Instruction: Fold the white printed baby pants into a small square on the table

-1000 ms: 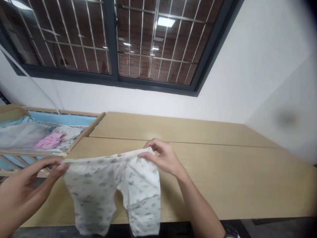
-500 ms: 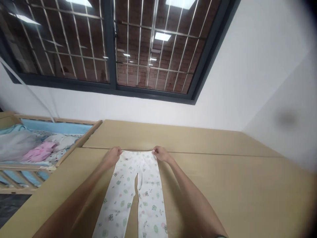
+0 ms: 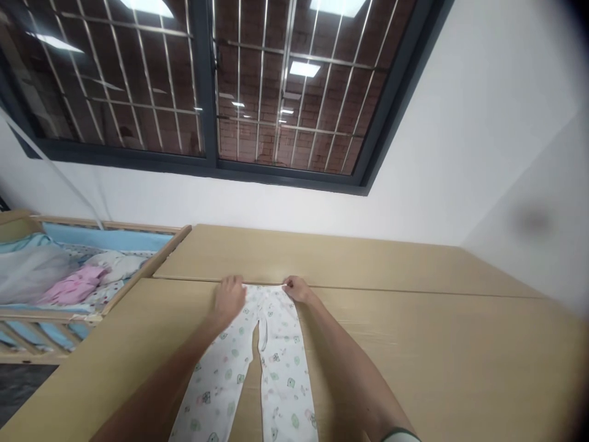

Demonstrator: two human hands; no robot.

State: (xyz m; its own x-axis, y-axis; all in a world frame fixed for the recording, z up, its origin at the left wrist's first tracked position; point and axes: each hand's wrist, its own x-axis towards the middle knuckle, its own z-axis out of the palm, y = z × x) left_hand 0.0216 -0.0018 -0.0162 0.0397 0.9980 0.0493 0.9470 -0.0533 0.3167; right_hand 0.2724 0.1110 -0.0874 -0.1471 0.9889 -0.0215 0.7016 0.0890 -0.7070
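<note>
White children's pants (image 3: 281,331) with a green and pink animal print lie on the wooden surface, waistband away from me and legs spread toward me. My left hand (image 3: 230,301) lies over the left end of the waistband, its back turned up and its fingers pointing away; it hides that corner. At the opposite end, my right hand (image 3: 297,288) pinches the waistband's corner between thumb and fingers. The lower ends of both legs run out of view.
A seam crosses the wooden surface (image 3: 414,350) behind the waistband. On the left stands a wooden crib (image 3: 147,267) with blue padding, pink clothing (image 3: 76,285) and pale bedding inside. Behind are a white wall (image 3: 414,202) and a dark-framed, barred window (image 3: 285,178).
My left hand has shifted right, from pinching the waistband's left corner to lying over it. My right hand still holds the other corner, nearly in place.
</note>
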